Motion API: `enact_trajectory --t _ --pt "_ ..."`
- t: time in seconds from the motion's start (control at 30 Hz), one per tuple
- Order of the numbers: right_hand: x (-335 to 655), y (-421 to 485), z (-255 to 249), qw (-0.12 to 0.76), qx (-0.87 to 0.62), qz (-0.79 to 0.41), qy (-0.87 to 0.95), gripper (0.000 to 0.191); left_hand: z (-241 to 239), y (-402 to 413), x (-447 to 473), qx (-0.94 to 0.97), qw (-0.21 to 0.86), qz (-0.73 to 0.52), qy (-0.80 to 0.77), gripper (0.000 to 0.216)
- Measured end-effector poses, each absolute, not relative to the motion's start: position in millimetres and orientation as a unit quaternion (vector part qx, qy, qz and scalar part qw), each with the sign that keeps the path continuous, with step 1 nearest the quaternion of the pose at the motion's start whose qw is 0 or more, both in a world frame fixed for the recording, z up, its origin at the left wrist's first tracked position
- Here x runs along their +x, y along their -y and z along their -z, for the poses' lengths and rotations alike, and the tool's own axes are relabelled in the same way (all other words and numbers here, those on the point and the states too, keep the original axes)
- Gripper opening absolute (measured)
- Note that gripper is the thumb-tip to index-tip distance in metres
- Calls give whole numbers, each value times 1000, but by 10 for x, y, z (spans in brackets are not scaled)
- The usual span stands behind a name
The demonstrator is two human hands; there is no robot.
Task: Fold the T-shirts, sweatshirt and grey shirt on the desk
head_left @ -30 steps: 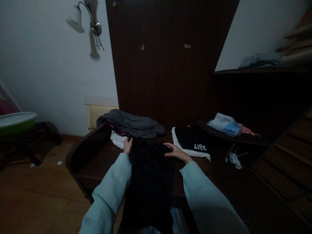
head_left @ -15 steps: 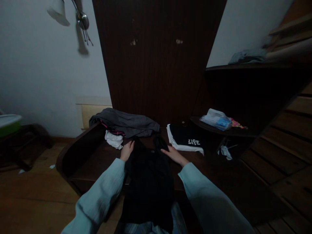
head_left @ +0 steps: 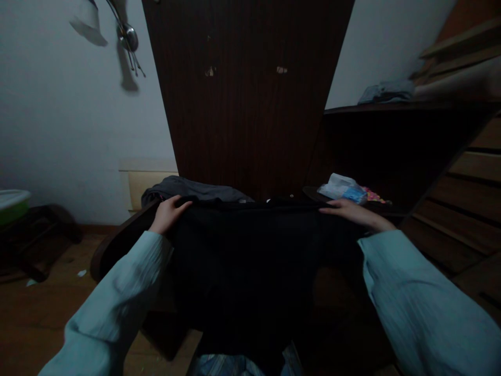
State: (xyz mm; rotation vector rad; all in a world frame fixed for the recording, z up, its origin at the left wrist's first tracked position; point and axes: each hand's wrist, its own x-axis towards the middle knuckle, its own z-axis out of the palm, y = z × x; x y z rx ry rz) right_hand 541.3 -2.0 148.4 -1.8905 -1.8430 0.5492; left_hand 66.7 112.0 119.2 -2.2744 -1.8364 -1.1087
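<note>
A black garment (head_left: 246,256), too dark to tell its exact kind, hangs stretched wide between my two hands. My left hand (head_left: 169,213) pinches its upper left edge, thumb pointing inward. At the upper right edge my right hand (head_left: 350,211) grips the cloth between thumb and fingers. The cloth's top edge runs nearly level, and its lower part falls toward my lap. Behind it a dark grey garment (head_left: 195,189) shows only its upper part on the dark wooden bench. The folded black-and-white clothing is almost wholly hidden.
A plastic packet (head_left: 342,189) lies on the small right shelf beside a pink patterned item (head_left: 376,196). Folded clothes (head_left: 387,91) rest on the higher shelf. The bench's curved arm (head_left: 117,237) rises at left. A wall lamp (head_left: 127,39) hangs upper left; a green-sided tub (head_left: 13,206) stands far left.
My hands have moved up and far apart, spreading the black garment from a narrow bundle into a wide sheet. It now covers the white cloth and most of the folded clothing behind.
</note>
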Motion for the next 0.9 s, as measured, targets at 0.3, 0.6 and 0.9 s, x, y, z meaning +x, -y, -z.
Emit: enact_trajectory --t 0.3,0.6,0.9 --pt "4619 -303 -966 123 -721 138 668 40 -606 -983 1324 -884 52 196 421 40" --pt "3811 -92 -240 61 -534 -136 833 64 123 -584 1437 -902 -41 86 421 58" --pt "3323 -581 -132 130 -556 -91 816 58 -22 -603 1295 -854 -13 293 430 33"
